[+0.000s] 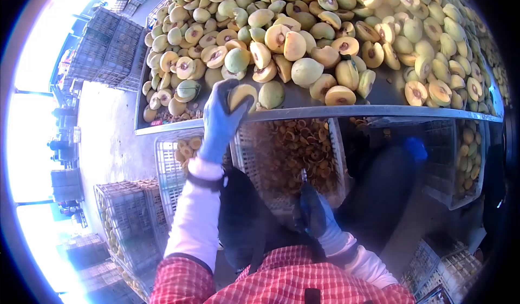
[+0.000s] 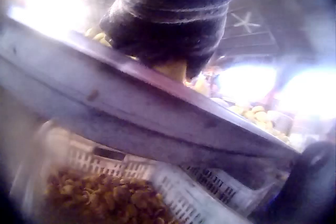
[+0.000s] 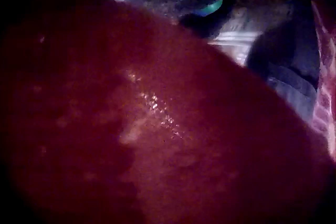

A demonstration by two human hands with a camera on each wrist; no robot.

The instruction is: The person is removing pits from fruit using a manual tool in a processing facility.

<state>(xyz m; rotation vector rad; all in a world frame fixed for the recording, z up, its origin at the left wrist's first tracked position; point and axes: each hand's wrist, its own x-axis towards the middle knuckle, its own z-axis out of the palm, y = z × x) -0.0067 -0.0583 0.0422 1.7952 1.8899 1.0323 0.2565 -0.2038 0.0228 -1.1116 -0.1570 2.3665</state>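
In the head view my left hand [image 1: 219,120], in a blue-grey glove, grips a yellow peach half [image 1: 242,96] just above the front rim of a metal table [image 1: 325,111]. The left wrist view shows the same gloved hand [image 2: 168,24] over the rim, a bit of yellow flesh [image 2: 173,69] under its fingers. My gloved right hand [image 1: 318,214] is low over my lap, curled round a small tool with a shiny metal tip [image 1: 304,176]; its handle is hidden. Red cloth [image 3: 157,129] fills most of the right wrist view, hiding that hand.
Halved peaches [image 1: 340,95], many with stones showing, heap the table. Below its rim stands a white plastic crate [image 1: 249,157] of brownish pieces [image 1: 298,147], between my knees. Another crate [image 1: 165,168] stands to its left, one with fruit [image 1: 468,157] at right. Stacked crates [image 1: 130,222] stand left.
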